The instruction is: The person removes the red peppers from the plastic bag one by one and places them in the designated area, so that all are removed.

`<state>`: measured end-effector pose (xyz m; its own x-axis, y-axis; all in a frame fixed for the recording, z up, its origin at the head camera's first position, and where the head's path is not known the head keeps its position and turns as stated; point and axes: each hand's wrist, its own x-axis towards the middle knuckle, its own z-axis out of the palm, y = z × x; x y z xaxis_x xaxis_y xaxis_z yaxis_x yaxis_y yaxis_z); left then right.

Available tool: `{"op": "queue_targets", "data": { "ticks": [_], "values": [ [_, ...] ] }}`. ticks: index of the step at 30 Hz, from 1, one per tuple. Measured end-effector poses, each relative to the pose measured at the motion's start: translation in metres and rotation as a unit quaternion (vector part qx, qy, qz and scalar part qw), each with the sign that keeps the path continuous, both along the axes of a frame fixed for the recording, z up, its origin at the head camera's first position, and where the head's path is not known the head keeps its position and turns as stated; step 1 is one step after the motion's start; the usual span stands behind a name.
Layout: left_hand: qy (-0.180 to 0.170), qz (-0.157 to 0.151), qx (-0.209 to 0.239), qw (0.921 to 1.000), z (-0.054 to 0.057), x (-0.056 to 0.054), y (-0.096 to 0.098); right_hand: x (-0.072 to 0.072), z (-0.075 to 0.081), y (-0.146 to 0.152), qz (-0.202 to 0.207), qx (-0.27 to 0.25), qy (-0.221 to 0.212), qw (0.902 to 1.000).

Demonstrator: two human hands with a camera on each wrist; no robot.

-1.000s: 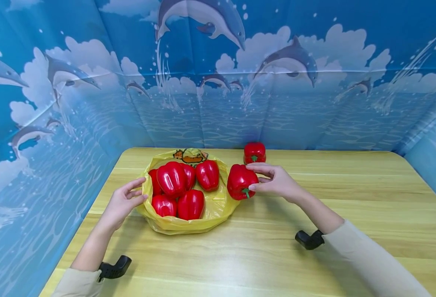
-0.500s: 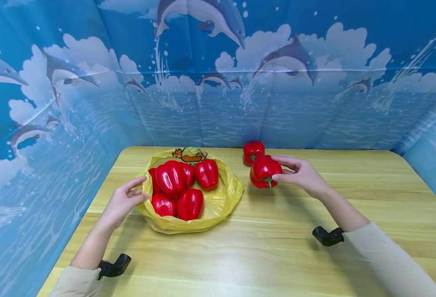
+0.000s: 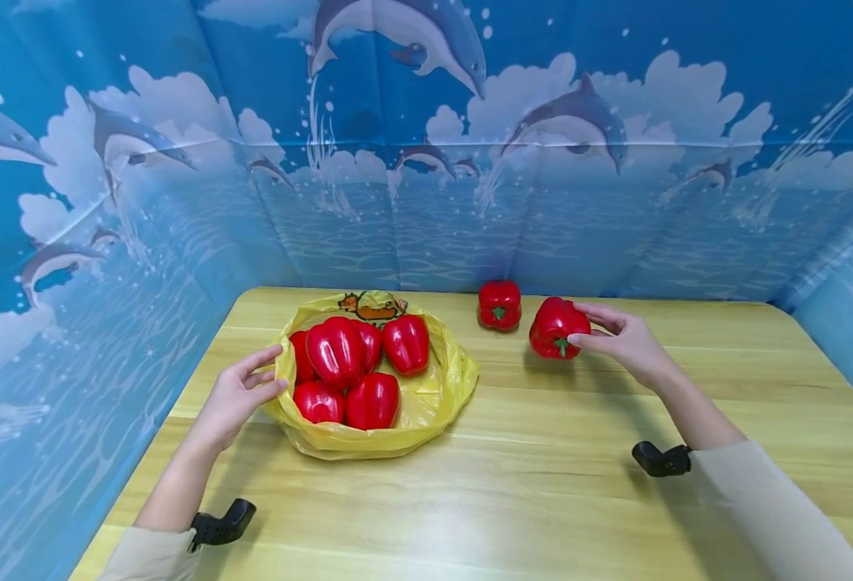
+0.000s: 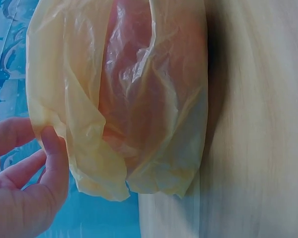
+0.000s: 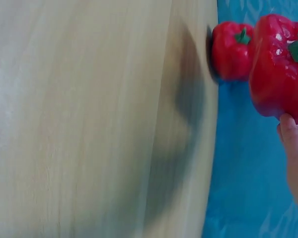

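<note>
My right hand (image 3: 628, 347) holds a red bell pepper (image 3: 551, 327) with a green stem between thumb and fingers, above the table. In the right wrist view the held bell pepper (image 5: 280, 69) hides part of another one. That other red bell pepper (image 3: 499, 305) stands near the table's back edge, left of the held one. At the left, my left hand (image 3: 237, 395) pinches the rim of an open yellow plastic bag (image 3: 368, 444). Several red bell peppers (image 3: 335, 352) lie inside the bag. The left wrist view shows the thin bag side (image 4: 139, 99) with red showing through.
The wooden table (image 3: 470, 500) ends at a blue dolphin-print cloth (image 3: 426, 218) at the back, with more cloth along both sides. A black wrist device (image 3: 224, 523) sits on the left forearm, and another (image 3: 661, 460) on the right.
My right hand has moved rightward, carrying the bell pepper from the bag's right rim to a spot right of the standing one. The left hand stays at the bag's rim.
</note>
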<state>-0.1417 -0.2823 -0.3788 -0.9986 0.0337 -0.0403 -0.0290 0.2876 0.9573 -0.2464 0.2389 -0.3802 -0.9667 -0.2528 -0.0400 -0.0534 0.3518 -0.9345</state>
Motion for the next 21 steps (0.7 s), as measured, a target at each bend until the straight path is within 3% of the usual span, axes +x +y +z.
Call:
{"op": "queue_targets", "data": {
  "ticks": [7, 17, 21],
  "values": [
    [0.004, 0.002, -0.001, 1.0, -0.001, 0.0, 0.003, -0.019, -0.012, 0.006, -0.034, 0.045, -0.017, 0.9982],
    [0.004, 0.005, 0.009, 0.9999, 0.001, 0.0, 0.003, -0.042, -0.028, 0.002, -0.04, 0.063, 0.022, 0.997],
    [0.003, 0.002, 0.005, 1.0, -0.001, -0.002, 0.002, -0.048, -0.033, 0.003, -0.05, 0.068, 0.013, 0.9963]
  ]
}}
